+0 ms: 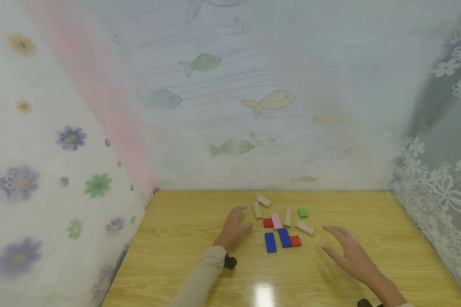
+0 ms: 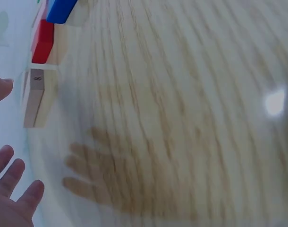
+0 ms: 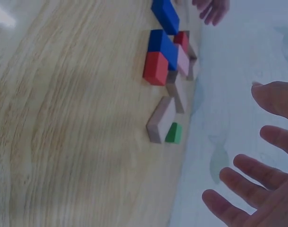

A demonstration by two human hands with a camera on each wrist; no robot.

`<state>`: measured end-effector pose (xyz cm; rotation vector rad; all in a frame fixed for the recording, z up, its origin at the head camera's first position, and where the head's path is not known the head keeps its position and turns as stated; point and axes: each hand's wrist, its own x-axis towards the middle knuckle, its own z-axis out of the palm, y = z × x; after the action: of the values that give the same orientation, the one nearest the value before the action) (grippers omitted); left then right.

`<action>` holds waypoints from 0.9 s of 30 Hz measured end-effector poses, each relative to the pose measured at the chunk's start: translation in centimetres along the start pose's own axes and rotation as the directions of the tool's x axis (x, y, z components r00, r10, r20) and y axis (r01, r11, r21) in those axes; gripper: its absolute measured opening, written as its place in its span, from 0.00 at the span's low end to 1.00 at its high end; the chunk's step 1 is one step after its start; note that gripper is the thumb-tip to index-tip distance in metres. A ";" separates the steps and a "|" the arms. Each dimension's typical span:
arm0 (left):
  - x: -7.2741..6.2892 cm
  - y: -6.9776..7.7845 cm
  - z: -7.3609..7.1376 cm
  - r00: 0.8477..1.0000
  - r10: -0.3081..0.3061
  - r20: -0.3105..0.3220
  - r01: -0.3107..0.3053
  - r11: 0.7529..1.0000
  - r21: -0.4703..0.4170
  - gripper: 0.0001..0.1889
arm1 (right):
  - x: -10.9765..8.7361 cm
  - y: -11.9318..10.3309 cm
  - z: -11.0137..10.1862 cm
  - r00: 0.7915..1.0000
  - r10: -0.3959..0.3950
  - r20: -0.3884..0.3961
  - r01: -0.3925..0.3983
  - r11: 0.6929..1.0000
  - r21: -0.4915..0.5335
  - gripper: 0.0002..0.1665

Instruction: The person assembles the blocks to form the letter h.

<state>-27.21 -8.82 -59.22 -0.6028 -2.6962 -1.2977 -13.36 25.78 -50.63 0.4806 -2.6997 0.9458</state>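
Loose blocks (image 1: 276, 221) are scattered on the counter (image 1: 165, 238); from cluster centre, the green block (image 1: 303, 213) is placed at 2 o'clock. Left hand (image 1: 233, 228) is held at 9 o'clock, right hand (image 1: 349, 254) at 4; both are spread, nothing gripped. Judged progress: no clear ordering is seen, most handling apparently left undone.

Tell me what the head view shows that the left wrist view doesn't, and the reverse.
Only the head view shows the right hand, the green block and the printed flowers on the left-side covering.

Only the left wrist view shows a small dark mark on the end of a wooden block, and a dark hand-shaped patch with distinct fingers on the table.

Both show the left hand, red and blue blocks, and a bright glare on the tabletop.
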 end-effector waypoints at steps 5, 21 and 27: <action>1.2 0.1 1.2 0.998 -0.054 0.016 0.055 0.998 -0.011 0.31 | 0.3 -0.1 0.6 1.000 0.015 0.012 -0.015 0.999 0.029 0.29; 3.7 0.3 3.3 0.996 -0.067 0.061 0.057 0.987 0.148 0.34 | 2.7 -0.7 2.7 0.997 -0.072 -0.008 0.072 0.996 0.044 0.29; 4.6 0.1 3.8 0.997 -0.037 0.066 0.020 0.971 0.240 0.34 | 3.7 -0.4 3.1 0.996 -0.093 -0.008 0.093 0.994 0.050 0.30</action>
<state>-31.05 -4.44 -60.44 -0.5936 -2.8684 -0.9517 -17.00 22.63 -51.57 0.6072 -2.6284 0.9896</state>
